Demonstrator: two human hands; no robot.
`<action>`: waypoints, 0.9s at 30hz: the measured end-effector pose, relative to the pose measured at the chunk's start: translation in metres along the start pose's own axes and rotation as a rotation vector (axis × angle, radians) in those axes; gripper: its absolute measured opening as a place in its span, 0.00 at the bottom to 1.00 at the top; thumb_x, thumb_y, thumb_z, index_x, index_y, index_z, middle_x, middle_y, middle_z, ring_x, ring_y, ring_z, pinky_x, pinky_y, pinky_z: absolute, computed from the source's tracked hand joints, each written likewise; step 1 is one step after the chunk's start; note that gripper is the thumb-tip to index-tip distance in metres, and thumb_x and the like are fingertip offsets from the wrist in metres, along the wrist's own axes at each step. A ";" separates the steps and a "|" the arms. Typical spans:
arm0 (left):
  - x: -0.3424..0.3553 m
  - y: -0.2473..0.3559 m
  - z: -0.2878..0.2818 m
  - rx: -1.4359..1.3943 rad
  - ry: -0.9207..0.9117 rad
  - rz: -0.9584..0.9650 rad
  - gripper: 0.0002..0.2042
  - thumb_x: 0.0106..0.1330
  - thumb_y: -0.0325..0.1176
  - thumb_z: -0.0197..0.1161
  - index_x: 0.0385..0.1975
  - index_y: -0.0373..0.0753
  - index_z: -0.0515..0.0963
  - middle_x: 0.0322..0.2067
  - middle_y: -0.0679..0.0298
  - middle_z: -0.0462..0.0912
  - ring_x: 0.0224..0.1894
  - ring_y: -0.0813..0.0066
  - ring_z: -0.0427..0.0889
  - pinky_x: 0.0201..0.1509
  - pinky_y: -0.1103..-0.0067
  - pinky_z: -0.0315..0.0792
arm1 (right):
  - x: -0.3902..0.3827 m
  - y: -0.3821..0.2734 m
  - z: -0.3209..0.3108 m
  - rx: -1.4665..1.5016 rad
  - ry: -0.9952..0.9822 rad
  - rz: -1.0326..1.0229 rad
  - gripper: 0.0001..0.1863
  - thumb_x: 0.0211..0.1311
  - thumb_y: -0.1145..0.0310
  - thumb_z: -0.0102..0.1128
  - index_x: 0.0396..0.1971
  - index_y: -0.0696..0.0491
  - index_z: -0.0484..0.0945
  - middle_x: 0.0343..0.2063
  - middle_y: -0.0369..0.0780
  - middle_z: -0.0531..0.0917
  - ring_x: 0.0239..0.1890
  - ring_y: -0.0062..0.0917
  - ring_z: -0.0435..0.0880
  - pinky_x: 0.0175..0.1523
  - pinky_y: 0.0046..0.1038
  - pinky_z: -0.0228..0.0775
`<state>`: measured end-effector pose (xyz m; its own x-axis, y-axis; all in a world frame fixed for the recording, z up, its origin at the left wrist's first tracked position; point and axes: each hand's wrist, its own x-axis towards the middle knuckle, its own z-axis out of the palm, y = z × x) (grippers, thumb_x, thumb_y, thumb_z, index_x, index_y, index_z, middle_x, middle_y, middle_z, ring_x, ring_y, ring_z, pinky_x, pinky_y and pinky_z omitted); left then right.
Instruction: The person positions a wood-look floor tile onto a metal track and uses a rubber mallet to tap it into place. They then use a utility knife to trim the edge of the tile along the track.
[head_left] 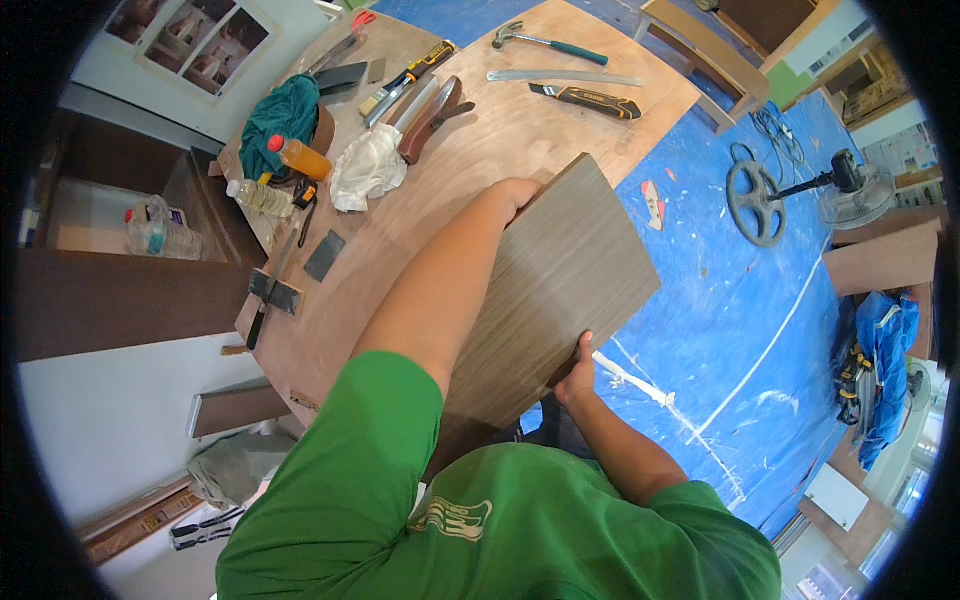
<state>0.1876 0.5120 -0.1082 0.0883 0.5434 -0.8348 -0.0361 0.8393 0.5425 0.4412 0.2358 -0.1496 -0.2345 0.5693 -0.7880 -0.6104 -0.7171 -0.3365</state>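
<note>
A grey-brown wood-grain board (565, 260) is in both my hands, tilted in front of my body at the right edge of the wooden worktable (440, 215). My left hand (518, 197) reaches over to its far left edge and is closed around it, most fingers hidden behind the board. On the opposite long edge, my right hand (577, 374) grips with the thumb showing on the face and the other fingers underneath, out of sight. The board's lower end lies near my green shirt. Beyond its far end, a utility knife (590, 101) lies on the table.
A claw hammer (550, 43), a steel ruler (565, 77), a brush (382, 98), a white cloth (368, 168) and an orange-liquid bottle (300, 157) are on the table. Blue sheeting (720, 310) covers the floor, where a fan (855, 195) stands at right.
</note>
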 end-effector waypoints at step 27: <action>-0.099 0.022 -0.009 0.303 0.884 0.368 0.20 0.58 0.45 0.68 0.29 0.28 0.83 0.32 0.45 0.87 0.37 0.52 0.88 0.43 0.65 0.79 | -0.005 -0.009 0.020 0.021 0.050 0.009 0.52 0.65 0.35 0.61 0.76 0.57 0.54 0.76 0.47 0.59 0.77 0.41 0.57 0.79 0.46 0.45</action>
<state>0.1694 0.4770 -0.0145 -0.6529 0.6896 -0.3134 0.3536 0.6433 0.6791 0.4328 0.2474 -0.1318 -0.2026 0.5417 -0.8158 -0.6241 -0.7134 -0.3187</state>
